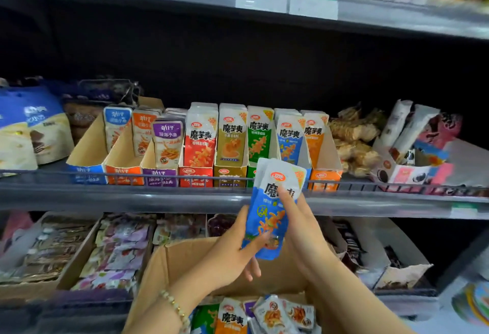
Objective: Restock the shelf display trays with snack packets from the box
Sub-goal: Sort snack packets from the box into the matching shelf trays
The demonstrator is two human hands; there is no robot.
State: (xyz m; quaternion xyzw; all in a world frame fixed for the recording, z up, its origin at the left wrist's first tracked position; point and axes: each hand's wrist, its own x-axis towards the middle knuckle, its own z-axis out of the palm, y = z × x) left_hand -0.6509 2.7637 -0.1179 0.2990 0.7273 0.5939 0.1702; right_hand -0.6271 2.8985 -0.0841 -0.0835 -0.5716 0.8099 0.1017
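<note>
Both hands, left [232, 250] and right [303, 230], grip a stack of blue snack packets [266, 216], thumbs pressed on the front. The stack is upright, above the open cardboard box [169, 262] and in front of the shelf's row of trays [195, 178].

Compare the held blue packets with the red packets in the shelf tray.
The blue packets are held tilted by the left hand and right hand; the red packets stand upright in their red tray. The blue packets' lower half is blue, the red packets' red. Both have white tops and the same lettering.
</note>
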